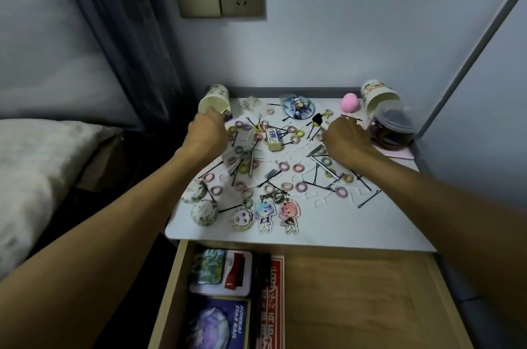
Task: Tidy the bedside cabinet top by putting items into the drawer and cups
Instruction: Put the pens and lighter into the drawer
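The white tabletop (342, 223) carries scattered pastel hair ties (298, 168), black bobby pins (369, 202), 1 round portrait badge (298, 107), 3 figure keychains (263, 213), and 1 eraser (273, 139) with a blue logo too small to read. The left cup (214, 100) lies tipped at the rear left corner, mouth toward the camera. The right cup (379, 97) lies tipped at the rear right, its printed lettering illegible, next to a pink sponge (350, 100) and a clear jar (392, 129) with dark contents. The left hand (206, 132) reaches the left cup's rim; whether it grips the rim cannot be told. The right hand (346, 139) rests knuckles-up among the pins just beside the jar, fingers curled downward and hidden; its contents cannot be told. The drawer (356, 291) stands open below, holding at its left a box (225, 320) marked "HONKAI STAR RAIL" and a red strip (275, 306) of white characters.
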Demonstrator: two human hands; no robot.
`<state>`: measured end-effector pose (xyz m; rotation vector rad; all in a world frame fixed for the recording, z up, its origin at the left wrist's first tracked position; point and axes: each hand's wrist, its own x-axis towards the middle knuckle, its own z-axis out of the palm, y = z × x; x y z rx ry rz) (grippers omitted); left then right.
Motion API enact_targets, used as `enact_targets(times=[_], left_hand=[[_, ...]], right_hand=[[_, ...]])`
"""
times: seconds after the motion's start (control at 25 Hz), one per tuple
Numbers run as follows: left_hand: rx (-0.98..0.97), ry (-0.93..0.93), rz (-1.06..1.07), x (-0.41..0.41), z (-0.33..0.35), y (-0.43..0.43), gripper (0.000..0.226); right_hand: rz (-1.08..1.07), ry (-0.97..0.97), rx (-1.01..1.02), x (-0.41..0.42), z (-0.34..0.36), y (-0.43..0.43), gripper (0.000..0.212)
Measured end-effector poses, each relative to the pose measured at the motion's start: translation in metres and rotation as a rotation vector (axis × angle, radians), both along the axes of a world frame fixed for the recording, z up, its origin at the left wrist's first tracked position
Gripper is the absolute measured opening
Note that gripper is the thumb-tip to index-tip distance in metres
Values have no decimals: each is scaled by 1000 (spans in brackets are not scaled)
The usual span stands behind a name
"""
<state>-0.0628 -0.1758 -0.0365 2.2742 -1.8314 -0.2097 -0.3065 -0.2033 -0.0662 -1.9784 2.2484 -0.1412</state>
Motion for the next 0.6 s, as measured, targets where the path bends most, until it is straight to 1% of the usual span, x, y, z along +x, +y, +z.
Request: enact_targets(times=[0.08,0.12,0.24,0.32,0.36,0.4,0.44,0.52,0.56,0.6], left_hand=[[-26,134,2,4,2,7,42],[-38,275,12,5,3,13,40],[8,865,17,-5,13,47,32],[48,1159,-2,-17,29,84,22],[65,1251,-19,-24,36,104,14],[91,1318,-33,-29,42,123,5],[123,1363,-45,-34,45,141,7],[196,1444,-52,-44,42,173,11],[224,1495,-49,-50,38,187,8],[242,1556,-45,-56,34,200,5]], right_hand=[[9,37,-10,3,2,0,21],[18,55,-29,3,5,2,22],[55,21,-135,7,20,17,19],[115,-85,-204,12,37,42,15],[154,-177,-200,14,47,63,17],[199,-328,-169,15,57,88,17],[233,-543,-109,17,65,117,16],[230,-1058,125,20,78,180,15],[201,-1268,233,21,80,206,15],[167,-1424,310,20,76,226,15]])
